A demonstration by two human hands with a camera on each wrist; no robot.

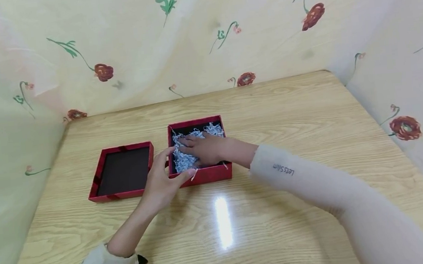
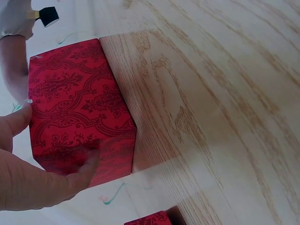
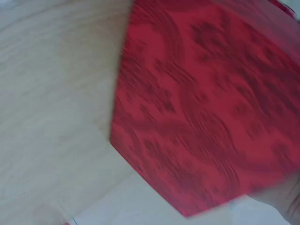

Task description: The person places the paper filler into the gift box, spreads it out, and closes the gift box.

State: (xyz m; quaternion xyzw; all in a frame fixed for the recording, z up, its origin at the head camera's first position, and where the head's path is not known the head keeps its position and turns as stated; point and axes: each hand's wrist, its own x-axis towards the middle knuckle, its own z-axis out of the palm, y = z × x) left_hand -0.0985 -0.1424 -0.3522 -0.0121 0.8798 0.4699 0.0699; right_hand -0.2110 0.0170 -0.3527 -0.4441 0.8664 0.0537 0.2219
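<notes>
A red box [image 1: 209, 175] with a dark inside stands on the table, and light-blue shredded paper [image 1: 184, 163] fills much of it. My right hand [image 1: 202, 148] reaches in over the right side and lies on the paper, fingers extended and spread. At the near left corner, my left hand [image 1: 162, 179] holds the box between thumb and fingers, the thumb along the front. In the left wrist view the box wall [image 2: 77, 93] shows a dark red floral pattern. The same patterned wall [image 3: 201, 108] fills much of the right wrist view, blurred.
A shallow red tray-like lid [image 1: 126, 171], black inside, lies left of the box. Both stand on a light wood-grain table [image 1: 270, 110]. Flowered cloth [image 1: 203, 36] hangs behind and at both sides. A bright light reflection falls on the table in front of the box.
</notes>
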